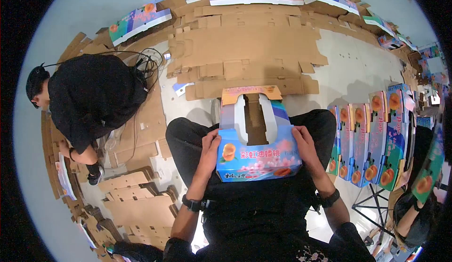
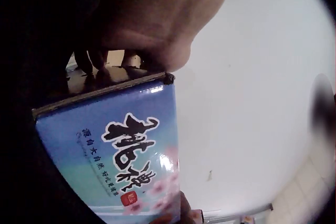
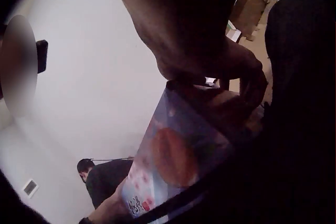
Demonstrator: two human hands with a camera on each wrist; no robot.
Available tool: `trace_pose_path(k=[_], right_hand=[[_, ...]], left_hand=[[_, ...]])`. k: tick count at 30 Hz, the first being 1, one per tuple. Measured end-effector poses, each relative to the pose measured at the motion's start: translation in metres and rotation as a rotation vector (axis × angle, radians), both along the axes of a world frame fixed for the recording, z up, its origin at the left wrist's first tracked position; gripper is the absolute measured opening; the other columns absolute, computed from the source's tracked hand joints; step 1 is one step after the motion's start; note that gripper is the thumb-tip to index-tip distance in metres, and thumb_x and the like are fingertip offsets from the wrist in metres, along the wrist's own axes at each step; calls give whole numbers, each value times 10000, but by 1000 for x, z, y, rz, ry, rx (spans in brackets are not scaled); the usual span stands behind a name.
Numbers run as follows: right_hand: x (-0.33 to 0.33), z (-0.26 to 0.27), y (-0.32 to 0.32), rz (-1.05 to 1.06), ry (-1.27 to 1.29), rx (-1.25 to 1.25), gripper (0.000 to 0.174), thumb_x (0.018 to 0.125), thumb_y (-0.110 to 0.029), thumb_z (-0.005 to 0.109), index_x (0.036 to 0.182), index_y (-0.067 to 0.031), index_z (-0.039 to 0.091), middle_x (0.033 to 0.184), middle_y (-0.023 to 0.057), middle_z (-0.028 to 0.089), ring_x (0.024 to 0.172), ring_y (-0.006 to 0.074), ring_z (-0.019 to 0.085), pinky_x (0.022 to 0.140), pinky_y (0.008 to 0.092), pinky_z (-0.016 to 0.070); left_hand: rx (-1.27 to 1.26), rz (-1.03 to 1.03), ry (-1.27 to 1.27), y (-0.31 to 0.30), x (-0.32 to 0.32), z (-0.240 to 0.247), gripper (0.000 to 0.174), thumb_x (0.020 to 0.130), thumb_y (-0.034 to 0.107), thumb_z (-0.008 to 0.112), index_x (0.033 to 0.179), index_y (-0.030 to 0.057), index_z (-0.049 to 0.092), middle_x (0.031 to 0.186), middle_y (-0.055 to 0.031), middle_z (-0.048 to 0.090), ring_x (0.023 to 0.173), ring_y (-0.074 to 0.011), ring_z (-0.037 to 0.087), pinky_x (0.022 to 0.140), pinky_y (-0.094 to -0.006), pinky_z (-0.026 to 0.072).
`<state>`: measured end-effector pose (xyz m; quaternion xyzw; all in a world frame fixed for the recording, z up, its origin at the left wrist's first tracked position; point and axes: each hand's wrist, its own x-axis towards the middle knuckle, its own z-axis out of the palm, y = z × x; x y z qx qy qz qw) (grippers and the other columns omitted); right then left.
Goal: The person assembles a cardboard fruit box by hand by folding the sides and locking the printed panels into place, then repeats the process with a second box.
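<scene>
A printed cardboard fruit box (image 1: 254, 165) lies across the person's lap, blue with peaches and pink blossoms. Its top has a long slot between white-edged panels, brown card showing inside, and an orange panel (image 1: 252, 91) at the far end. At the box's left side, the left hand (image 1: 209, 150) holds the upper edge, thumb on the top. The right hand (image 1: 307, 148) grips the opposite side in the same way. In the left wrist view the box's lettered end panel (image 2: 121, 150) faces the camera. A printed peach (image 3: 174, 157) shows below the right hand in the right wrist view.
Flattened brown cardboard (image 1: 245, 45) covers much of the floor ahead. A row of printed boxes (image 1: 367, 142) stands at the right on a black folding stand (image 1: 374, 205). Another person (image 1: 96, 99) in black bends down at the left, near loose black cables (image 1: 149, 67).
</scene>
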<state>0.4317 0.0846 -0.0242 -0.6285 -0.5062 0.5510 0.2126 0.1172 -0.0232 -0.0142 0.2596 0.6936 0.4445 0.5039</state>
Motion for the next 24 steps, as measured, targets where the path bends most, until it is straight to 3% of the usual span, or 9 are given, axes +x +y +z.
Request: trace_pose_path(k=[5, 11, 12, 15, 18, 24], right_hand=[[3, -21, 2, -40, 86, -7, 332, 993, -284, 571, 1207, -33, 610, 1178, 129, 616, 1057, 218, 597, 963, 326, 459], [8, -19, -8, 20, 8, -10, 310, 975, -207, 577, 1253, -69, 592, 1191, 134, 607, 1034, 210, 602, 943, 342, 482], [6, -19, -9, 13, 65, 9, 321, 971, -189, 582, 1273, -77, 580, 1191, 134, 609, 1032, 208, 604, 939, 344, 485], [2, -16, -8, 15, 150, 35, 376, 963, -141, 592, 1332, -93, 538, 1194, 131, 614, 1028, 205, 611, 928, 350, 495], [5, -20, 2, 96, 73, 78, 427, 963, -120, 598, 1376, -82, 497, 1200, 128, 620, 1030, 205, 617, 916, 358, 505], [-3, 18, -4, 136, 33, 225, 471, 948, -112, 624, 1390, -55, 474, 1214, 135, 625, 1043, 221, 619, 922, 367, 508]], left_hand=[[-19, -28, -24, -4, -6, -16, 346, 1014, 239, 498, 1294, 58, 593, 1193, -136, 495, 1168, -237, 505, 1048, -348, 385], [57, -173, 178, -15, -6, -21, 364, 1010, 212, 490, 1340, 93, 589, 1255, -149, 513, 1156, -241, 507, 1053, -348, 380], [41, -203, 222, -17, -6, -27, 443, 1016, 218, 483, 1446, 116, 498, 1329, -153, 517, 1203, -244, 509, 1073, -349, 380], [-65, 24, -265, -11, 1, -23, 552, 1012, 218, 485, 1546, 155, 361, 1423, -147, 488, 1287, -241, 494, 1104, -354, 373], [-150, -6, -587, -1, -2, -20, 637, 1002, 204, 489, 1591, 166, 249, 1495, -144, 439, 1350, -236, 463, 1120, -360, 369], [-38, 17, -639, -2, 7, 17, 662, 986, 167, 517, 1581, 94, 237, 1513, -135, 419, 1350, -236, 463, 1113, -356, 388]])
